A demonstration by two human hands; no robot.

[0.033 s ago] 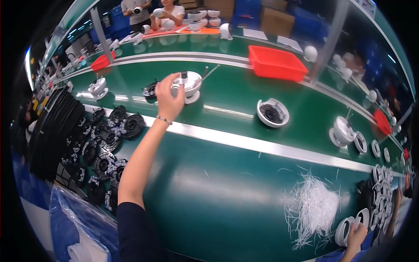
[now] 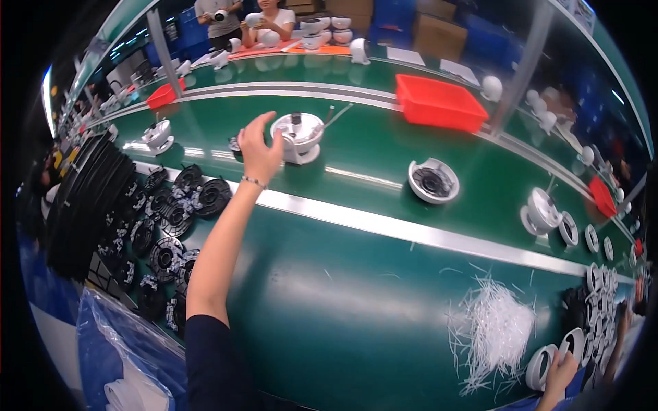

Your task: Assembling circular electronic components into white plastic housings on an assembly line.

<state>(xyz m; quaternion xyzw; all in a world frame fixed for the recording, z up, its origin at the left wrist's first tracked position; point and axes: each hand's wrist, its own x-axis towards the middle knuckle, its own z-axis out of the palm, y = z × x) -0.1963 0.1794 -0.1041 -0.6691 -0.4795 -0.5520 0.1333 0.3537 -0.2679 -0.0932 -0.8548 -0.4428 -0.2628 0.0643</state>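
My left hand (image 2: pixel 260 147) is reached out over the green belt, thumb and fingers spread, holding nothing. Just beside its fingertips stands a white round camera housing (image 2: pixel 308 145) on a base, with a black knob and thin rods sticking up. Behind the hand, a black round part (image 2: pixel 234 143) is mostly hidden. At the lower right, my right hand (image 2: pixel 562 373) has its fingers closed on the edge of a white ring-shaped shell (image 2: pixel 579 335). A second white shell (image 2: pixel 537 370) lies against that hand's left side.
A white shell with a black insert (image 2: pixel 433 181) sits on the belt (image 2: pixel 356 151). Black round parts (image 2: pixel 168 253) crowd the left, near stacked black sheets (image 2: pixel 89 198). Thin white strips (image 2: pixel 497 329) lie piled on the near table. A red bin (image 2: pixel 439 103) stands beyond. Two people are across.
My left hand has come away from the white camera housing, slightly left, its fingers now apart from it. The right hand stays at the shells. The whole view has shifted slightly.
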